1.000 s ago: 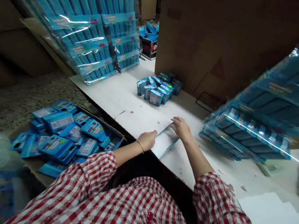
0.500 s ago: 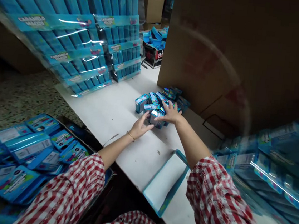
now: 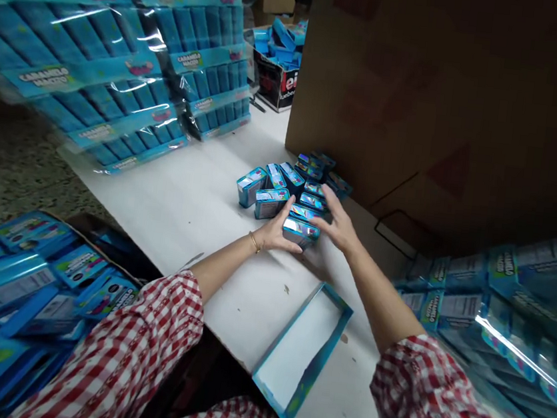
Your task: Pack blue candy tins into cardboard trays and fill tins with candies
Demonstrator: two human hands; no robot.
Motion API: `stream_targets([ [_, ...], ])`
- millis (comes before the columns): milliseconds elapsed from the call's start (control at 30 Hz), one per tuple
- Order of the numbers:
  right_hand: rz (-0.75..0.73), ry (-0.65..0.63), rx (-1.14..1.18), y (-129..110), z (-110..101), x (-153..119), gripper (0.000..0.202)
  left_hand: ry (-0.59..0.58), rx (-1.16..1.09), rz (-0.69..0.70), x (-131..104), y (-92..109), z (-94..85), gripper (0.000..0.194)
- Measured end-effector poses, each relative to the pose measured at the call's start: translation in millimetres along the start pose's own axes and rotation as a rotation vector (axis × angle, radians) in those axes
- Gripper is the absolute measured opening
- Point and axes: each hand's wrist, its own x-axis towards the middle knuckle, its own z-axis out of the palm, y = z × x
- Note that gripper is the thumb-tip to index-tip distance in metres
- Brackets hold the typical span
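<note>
Several small blue boxes stand in a cluster on the white table. My left hand [image 3: 278, 234] lies against the left side of a short row at its front, fingers stretched and thumb apart near the foot of the front box [image 3: 301, 230]. On the other side of that row is my right hand [image 3: 341, 224], fingers spread, with its thumb by the front box's top. Left of my hands, another blue box [image 3: 272, 203] and a box at the cluster's edge [image 3: 251, 187] stand upright. An open blue rectangular tray frame [image 3: 272, 356] rests nearer to me.
Plastic-wrapped stacks of blue packs [image 3: 189, 61] rise at the back left. A big cardboard box [image 3: 401, 102] walls off the back right. More wrapped packs [image 3: 508, 316] stand at right. Flat blue cartons [image 3: 36, 302] fill a container at lower left. A carton of blue pieces [image 3: 273, 81] sits behind.
My right hand has drawn back from atop the boxes to the row's right side. My left hand has moved right against the row. The front boxes are lined up closer, and the view has shifted.
</note>
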Motion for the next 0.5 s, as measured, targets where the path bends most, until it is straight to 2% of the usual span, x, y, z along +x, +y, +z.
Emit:
stream_targets([
  [67, 0.127, 0.257, 0.252, 16.3, 9.7, 2.7, 0.076, -0.006, -0.035, -0.007, 5.5, -3.1, -0.7, 0.134],
  [100, 0.186, 0.336, 0.355, 23.6, 15.8, 6.1, 0.073, -0.007, -0.052, -0.015, 7.9, -4.7, -1.1, 0.134],
  [167, 0.268, 0.403, 0.501, 35.3, 28.3, 15.9, 0.07, -0.017, -0.077, -0.027, 12.2, -7.6, -2.4, 0.133],
  [333, 0.353, 0.421, 0.663, 50.0, 45.8, 33.2, 0.054, -0.013, -0.053, 0.007, 20.5, -9.2, -5.4, 0.127],
  [433, 0.387, 0.385, 0.705, 49.9, 43.5, 27.3, 0.044, -0.015, -0.079, 0.057, 15.1, -4.3, -1.2, 0.13],
  [500, 0.383, 0.323, 0.721, 43.0, 41.2, 16.8, 0.04, -0.031, -0.116, 0.075, 2.9, 1.4, 5.1, 0.132],
])
